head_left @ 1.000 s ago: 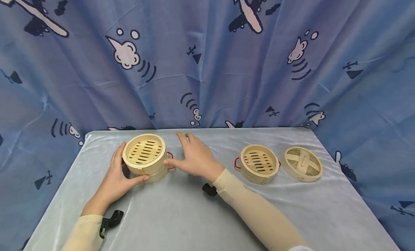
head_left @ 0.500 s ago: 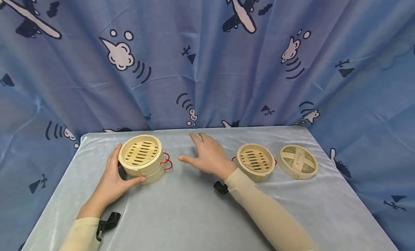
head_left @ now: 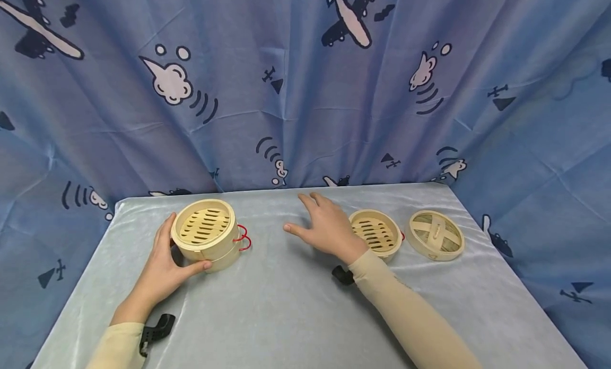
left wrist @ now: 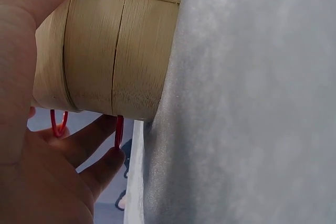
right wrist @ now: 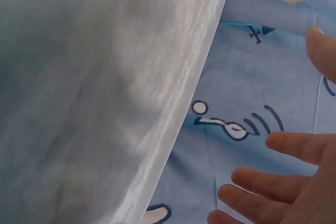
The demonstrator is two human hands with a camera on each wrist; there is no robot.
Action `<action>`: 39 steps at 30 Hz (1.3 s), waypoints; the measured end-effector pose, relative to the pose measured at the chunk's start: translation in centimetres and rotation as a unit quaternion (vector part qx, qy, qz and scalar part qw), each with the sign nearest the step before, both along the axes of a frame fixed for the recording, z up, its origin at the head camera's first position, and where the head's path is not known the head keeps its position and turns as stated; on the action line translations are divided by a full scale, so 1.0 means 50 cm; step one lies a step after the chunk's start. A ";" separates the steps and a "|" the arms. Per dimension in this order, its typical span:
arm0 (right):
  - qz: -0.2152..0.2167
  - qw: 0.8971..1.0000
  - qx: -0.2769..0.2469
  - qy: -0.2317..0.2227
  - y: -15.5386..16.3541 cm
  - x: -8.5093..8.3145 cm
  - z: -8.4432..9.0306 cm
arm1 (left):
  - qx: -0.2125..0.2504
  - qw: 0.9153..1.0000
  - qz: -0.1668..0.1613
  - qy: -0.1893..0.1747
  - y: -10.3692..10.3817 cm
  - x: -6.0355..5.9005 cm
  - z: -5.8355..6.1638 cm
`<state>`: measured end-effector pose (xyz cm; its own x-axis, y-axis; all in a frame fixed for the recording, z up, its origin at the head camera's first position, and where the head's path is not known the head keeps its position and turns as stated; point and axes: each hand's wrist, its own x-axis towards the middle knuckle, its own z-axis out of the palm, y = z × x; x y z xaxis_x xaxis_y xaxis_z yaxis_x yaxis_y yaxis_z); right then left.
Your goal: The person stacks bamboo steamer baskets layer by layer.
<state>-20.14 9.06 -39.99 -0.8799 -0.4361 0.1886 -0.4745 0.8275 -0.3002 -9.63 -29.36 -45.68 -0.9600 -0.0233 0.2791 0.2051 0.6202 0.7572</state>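
Gripping the stacked steamer (head_left: pixel 206 233) with our left hand (head_left: pixel 164 268), we have the thumb curled round its near wall and the fingers round the far-left side; the left wrist view shows two bamboo tiers seated one on the other, red wire handles (head_left: pixel 242 237) poking out to the right. Judging from this, two tiers are already stacked at the left of the table (head_left: pixel 286 305). A third steamer tier (head_left: pixel 374 232) sits alone just beside our right hand (head_left: pixel 329 228), and the woven lid (head_left: pixel 435 234) lies beyond it, so both appear left to add. Our right hand hovers low, fingers spread and relaxed, grasping nothing, forearm angled across the table.
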 end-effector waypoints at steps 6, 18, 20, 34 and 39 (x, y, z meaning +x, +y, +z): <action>-0.006 1.000 0.025 -0.015 0.036 0.001 -0.011 | 0.004 1.000 -0.003 -0.007 0.003 -0.001 0.003; -0.017 0.999 0.039 -0.013 0.109 0.004 -0.005 | 0.011 1.000 -0.005 -0.003 0.005 0.002 0.001; -0.019 0.999 0.041 -0.015 0.125 0.006 -0.006 | 0.012 1.000 -0.005 -0.005 0.006 0.003 0.001; -0.027 0.997 0.069 -0.005 0.196 0.016 -0.017 | 0.009 1.000 -0.005 -0.006 0.007 0.001 0.000; -0.038 0.997 0.062 -0.012 0.224 0.019 -0.021 | 0.005 1.000 -0.005 -0.001 0.005 0.000 -0.003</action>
